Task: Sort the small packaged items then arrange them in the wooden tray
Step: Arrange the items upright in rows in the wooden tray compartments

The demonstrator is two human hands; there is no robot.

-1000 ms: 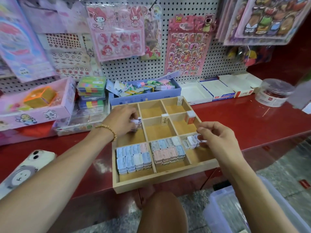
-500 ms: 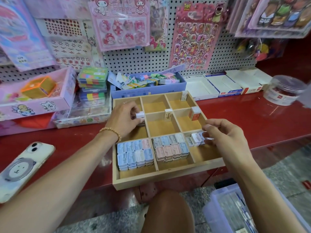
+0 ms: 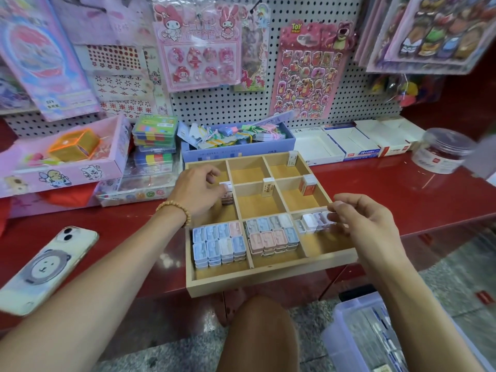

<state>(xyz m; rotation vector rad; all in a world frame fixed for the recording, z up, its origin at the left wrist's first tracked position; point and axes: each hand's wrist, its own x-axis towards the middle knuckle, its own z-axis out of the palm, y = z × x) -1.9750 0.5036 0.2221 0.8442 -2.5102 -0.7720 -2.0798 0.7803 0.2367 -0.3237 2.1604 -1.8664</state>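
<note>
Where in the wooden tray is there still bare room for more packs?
Bare floor: back-middle compartment, middle compartment, and front-right compartment beside the right hand. Crowded: blue packs front left, pink packs front middle.

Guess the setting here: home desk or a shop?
Most likely a stationery or gift shop: sticker sheets hang on a pegboard, boxed stock lines the red counter, and a wooden tray holds packaged items.

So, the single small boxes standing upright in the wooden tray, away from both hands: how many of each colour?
White upright boxes: 2
Red-and-white upright box: 1
Total: 3
</note>
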